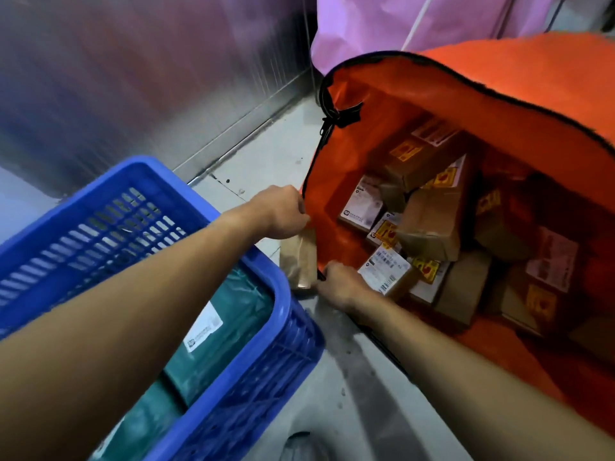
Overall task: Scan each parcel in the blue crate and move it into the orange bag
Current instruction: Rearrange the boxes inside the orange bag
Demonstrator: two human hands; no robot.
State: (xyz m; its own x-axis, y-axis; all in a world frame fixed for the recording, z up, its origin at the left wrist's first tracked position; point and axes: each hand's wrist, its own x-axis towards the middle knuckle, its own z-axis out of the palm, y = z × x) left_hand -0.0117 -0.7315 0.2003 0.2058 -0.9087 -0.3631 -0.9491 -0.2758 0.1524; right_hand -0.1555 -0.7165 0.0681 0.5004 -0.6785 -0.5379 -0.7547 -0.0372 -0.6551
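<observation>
While teal parcels (229,314) wait in blue crate (151,168) and boxes (429,224) fill orange bag (352,151), left grip (283,212) and right grip (339,285) both clutch its rim.

Your left forearm (149,294): bare, stretched forward. Your left hand (283,212): fingers curled, gripping the rim of the orange bag (349,144). Your right forearm (482,371): bare, stretched forward. Your right hand (339,286): back up, fingers curled on the same rim, nearer you.
</observation>
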